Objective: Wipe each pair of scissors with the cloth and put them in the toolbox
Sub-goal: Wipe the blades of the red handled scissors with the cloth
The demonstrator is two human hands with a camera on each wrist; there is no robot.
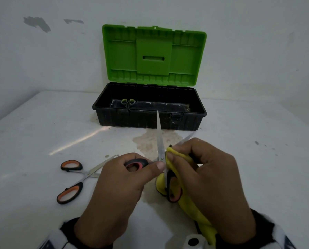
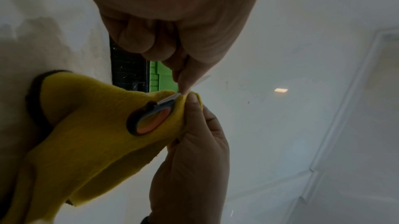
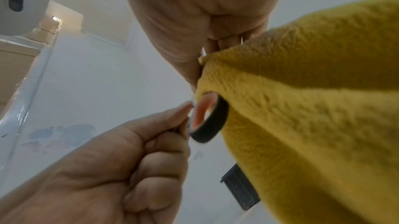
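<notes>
My left hand [image 1: 148, 170] grips one black-and-red handle of a pair of scissors [image 1: 159, 141] held spread open above the table. One blade points toward the toolbox; the other runs right, under my right hand. The right hand [image 1: 186, 157] pinches a yellow cloth [image 1: 191, 209] around that blade near the pivot. The second handle [image 1: 174, 192] hangs against the cloth, also seen in the wrist views as a loop [image 2: 149, 120] [image 3: 209, 118]. The black toolbox [image 1: 150, 119] stands open behind, its green lid [image 1: 153, 53] upright. Green-handled scissors [image 1: 127, 102] lie inside.
A pair of orange-and-black scissors [image 1: 72, 180] lies spread open on the white table [image 1: 33, 141] to the left of my left hand. A brownish stain [image 1: 150, 141] marks the table in front of the toolbox. A white wall rises close behind the box.
</notes>
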